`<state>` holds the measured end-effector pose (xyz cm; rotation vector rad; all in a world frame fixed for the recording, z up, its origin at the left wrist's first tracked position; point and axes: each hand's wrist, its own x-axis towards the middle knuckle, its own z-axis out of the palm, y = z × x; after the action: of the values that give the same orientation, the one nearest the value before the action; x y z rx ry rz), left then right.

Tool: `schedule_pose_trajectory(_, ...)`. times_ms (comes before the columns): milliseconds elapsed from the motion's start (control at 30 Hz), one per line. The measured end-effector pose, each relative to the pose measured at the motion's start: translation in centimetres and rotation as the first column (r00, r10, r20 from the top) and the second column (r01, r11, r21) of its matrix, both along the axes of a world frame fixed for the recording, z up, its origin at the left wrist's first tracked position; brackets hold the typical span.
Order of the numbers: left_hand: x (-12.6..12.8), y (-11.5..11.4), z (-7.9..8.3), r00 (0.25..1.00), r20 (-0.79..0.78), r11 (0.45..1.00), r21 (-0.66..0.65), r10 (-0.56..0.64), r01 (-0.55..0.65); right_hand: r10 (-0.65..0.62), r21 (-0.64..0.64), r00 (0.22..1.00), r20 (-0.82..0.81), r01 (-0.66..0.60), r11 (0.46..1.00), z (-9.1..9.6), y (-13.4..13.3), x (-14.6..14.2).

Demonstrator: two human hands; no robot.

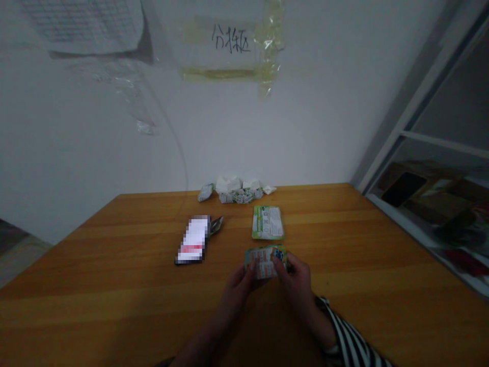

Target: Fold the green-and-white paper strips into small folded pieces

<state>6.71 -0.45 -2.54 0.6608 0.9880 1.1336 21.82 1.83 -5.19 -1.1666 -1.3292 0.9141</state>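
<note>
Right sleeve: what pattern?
The right sleeve has dark and white stripes; the head view shows it best, along the bottom edge.

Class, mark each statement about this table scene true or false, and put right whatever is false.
1. The left hand and the right hand both hold the same printed piece. True.
2. The phone lies to the right of both hands. False: it lies to their left.
3. The striped sleeve is on the right arm. True.
4. The crumpled wrappers lie at the near edge of the table. False: they lie at the far edge, by the wall.
5. The green-and-white packet lies on the table, beyond the printed piece. True.
</note>
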Motion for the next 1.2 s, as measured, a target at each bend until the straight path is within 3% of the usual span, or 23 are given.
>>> schedule_pose_trajectory(200, -0.1, 0.2, -0.4, 0.999, -0.033, 1.000, 0.016, -0.026, 0.027, 0.012, -0.003, 1.000, 0.010, -0.012, 1.000, -0.1, 0.0, -0.1)
schedule_pose_trajectory(300, -0.8, 0.2, -0.2, 0.987, -0.161, 0.997, 0.077, -0.005, 0.018, -0.020, 0.019, 0.999, 0.043, 0.019, 1.000, 0.1, 0.5, 0.3)
schedule_pose_trajectory(367, -1.6, 0.1, 0.1, 0.957, -0.287, 0.989, 0.130, -0.033, 0.073, -0.025, 0.059, 0.996, 0.091, 0.020, 0.998, 0.6, 1.1, 1.0)
schedule_pose_trajectory(433, -2.4, 0.0, 0.5, 0.918, -0.380, 0.969, 0.161, -0.113, 0.186, 0.105, 0.077, 0.975, 0.196, -0.122, 0.990, 1.3, 1.5, 1.9)
schedule_pose_trajectory(533, -3.1, -0.1, 0.9, 0.861, -0.441, 0.923, 0.157, -0.254, 0.352, 0.464, 0.019, 0.815, 0.348, -0.501, 0.865, 1.9, 1.5, 2.8)
schedule_pose_trajectory(600, -3.0, 0.1, 1.1, 0.845, -0.410, 0.897, 0.127, -0.342, 0.424, 0.521, 0.035, 0.761, 0.385, -0.576, 0.816, 1.9, 1.1, 2.7)
schedule_pose_trajectory(667, -2.7, 0.5, 1.0, 0.871, -0.346, 0.911, 0.090, -0.349, 0.401, 0.452, 0.063, 0.814, 0.365, -0.505, 0.861, 1.5, 0.6, 1.9)
schedule_pose_trajectory(767, -2.0, 1.3, 0.6, 0.944, -0.278, 0.980, 0.038, -0.178, 0.196, 0.259, 0.020, 0.933, 0.250, -0.273, 0.962, 0.6, -0.2, 0.1)
schedule_pose_trajectory(833, -1.8, 1.6, 0.3, 0.961, -0.265, 0.996, 0.026, -0.076, 0.086, 0.160, -0.020, 0.968, 0.192, -0.159, 0.987, 0.1, -0.7, -1.0)
schedule_pose_trajectory(900, -1.8, 1.8, 0.1, 0.956, -0.292, 0.998, 0.063, 0.007, 0.012, 0.142, -0.053, 0.977, 0.157, -0.136, 0.989, -0.2, -0.9, -1.6)
schedule_pose_trajectory(1000, -1.8, 1.6, -0.1, 0.932, -0.344, 0.988, 0.134, 0.114, -0.071, 0.227, -0.089, 0.964, 0.139, -0.216, 0.972, -0.3, -0.7, -1.5)
schedule_pose_trajectory(1067, -1.5, 1.3, -0.1, 0.946, -0.314, 0.992, 0.117, 0.076, -0.041, 0.242, -0.099, 0.962, 0.130, -0.230, 0.968, -0.2, -0.4, -1.2)
schedule_pose_trajectory(1200, -0.4, 0.4, -0.3, 0.956, -0.231, 0.982, 0.017, -0.179, 0.188, 0.103, -0.077, 0.991, 0.083, -0.097, 0.992, -0.2, -0.1, -0.7)
